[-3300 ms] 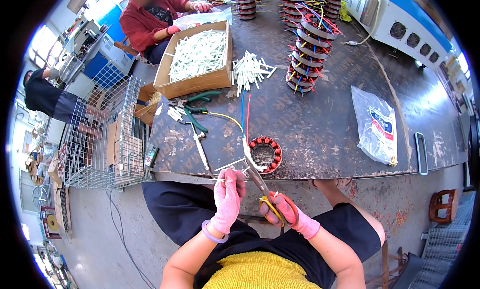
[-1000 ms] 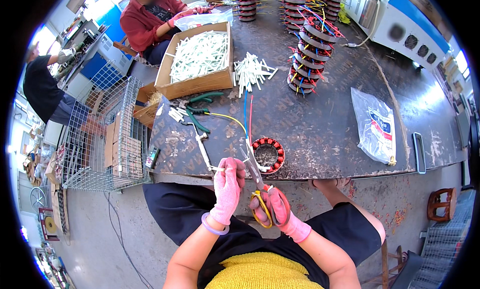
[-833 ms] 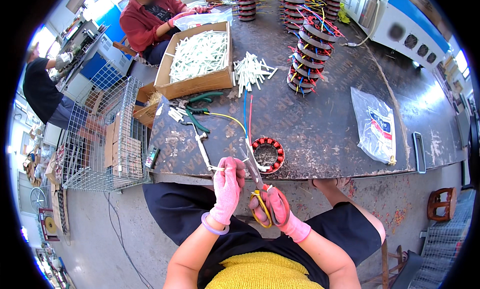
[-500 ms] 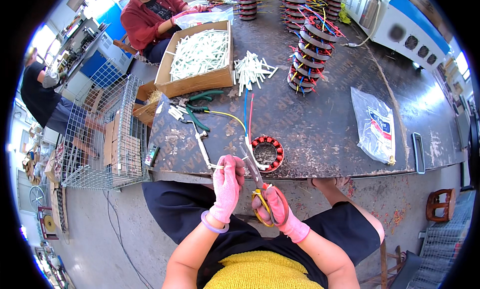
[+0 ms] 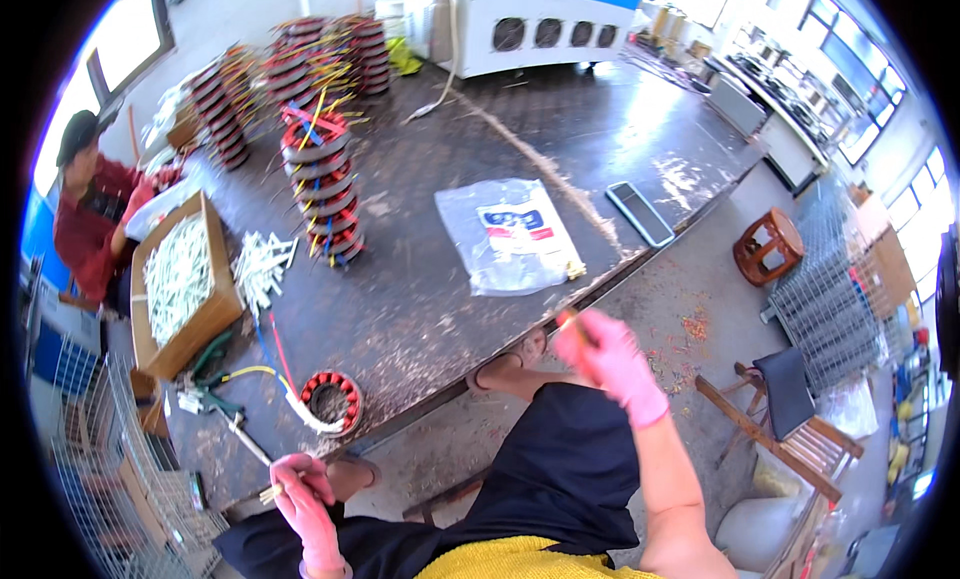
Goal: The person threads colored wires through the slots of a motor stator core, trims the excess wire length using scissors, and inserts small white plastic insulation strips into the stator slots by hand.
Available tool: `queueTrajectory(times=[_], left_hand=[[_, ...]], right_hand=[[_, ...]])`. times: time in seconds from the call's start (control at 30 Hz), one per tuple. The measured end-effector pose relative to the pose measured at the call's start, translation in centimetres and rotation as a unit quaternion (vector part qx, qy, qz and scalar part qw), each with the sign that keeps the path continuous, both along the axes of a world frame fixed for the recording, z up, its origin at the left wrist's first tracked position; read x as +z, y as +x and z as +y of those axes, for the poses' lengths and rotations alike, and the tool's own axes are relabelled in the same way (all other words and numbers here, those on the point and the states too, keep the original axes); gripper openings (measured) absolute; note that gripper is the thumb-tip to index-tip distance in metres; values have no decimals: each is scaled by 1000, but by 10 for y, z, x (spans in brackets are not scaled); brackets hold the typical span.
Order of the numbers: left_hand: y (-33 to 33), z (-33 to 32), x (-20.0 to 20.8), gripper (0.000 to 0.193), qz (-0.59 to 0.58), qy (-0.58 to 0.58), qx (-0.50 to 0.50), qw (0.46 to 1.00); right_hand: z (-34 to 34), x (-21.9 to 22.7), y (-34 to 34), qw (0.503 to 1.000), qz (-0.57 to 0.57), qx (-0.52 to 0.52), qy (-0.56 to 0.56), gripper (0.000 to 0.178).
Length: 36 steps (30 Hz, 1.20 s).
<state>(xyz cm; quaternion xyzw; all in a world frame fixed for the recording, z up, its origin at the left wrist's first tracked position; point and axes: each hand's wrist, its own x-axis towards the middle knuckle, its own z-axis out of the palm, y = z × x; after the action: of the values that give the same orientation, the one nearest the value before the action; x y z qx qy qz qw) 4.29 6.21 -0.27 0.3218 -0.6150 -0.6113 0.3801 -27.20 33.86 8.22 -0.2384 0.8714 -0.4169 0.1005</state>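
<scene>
My left hand [image 5: 308, 504], in a pink glove, is low at the table's front left edge, its fingers pinched round short pale tube pieces [image 5: 269, 493]. A thin white-handled tool [image 5: 246, 439] lies on the table just beyond it. Over the front edge, my pink-gloved right hand [image 5: 612, 364] is closed and blurred; a yellow-orange bit of the scissors [image 5: 568, 320] shows at its fingers, the blades hard to make out. A small stator ring [image 5: 353, 407] with red windings lies near the edge. Yellow, red and blue wires run from it through a white sleeve [image 5: 300, 411].
A cardboard box [image 5: 222, 297] of white tubes stands at left, with loose tubes [image 5: 262, 266] beside it and green-handled pliers [image 5: 212, 354] nearer. Stacked stators [image 5: 325, 184], a plastic bag [image 5: 510, 239] and a phone [image 5: 640, 215] are on the table. A co-worker [image 5: 95, 219] sits far left.
The view has swung right. My right hand has moved away to the right with the scissors, from beside the stator ring. My left hand has drawn apart from it, lower left.
</scene>
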Motion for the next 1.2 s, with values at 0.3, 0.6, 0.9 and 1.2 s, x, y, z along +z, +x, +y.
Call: queueTrajectory(times=[0.3,0.6,0.9,1.2], left_hand=[[-19,36,10,43,-25,94,-95,991],[-19,52,40,36,3,262,-247,933],[-6,35,58,24,-277,75,-438,852],[52,20,61,32,-100,220,-304,921]], right_hand=[[41,-65,-222,892,236,-173,344,53],[-31,-8,-56,994,88,21,-61,24],[-138,1,157,878,-24,475,-50,24],[-150,-3,193,898,-285,309,-126,10]])
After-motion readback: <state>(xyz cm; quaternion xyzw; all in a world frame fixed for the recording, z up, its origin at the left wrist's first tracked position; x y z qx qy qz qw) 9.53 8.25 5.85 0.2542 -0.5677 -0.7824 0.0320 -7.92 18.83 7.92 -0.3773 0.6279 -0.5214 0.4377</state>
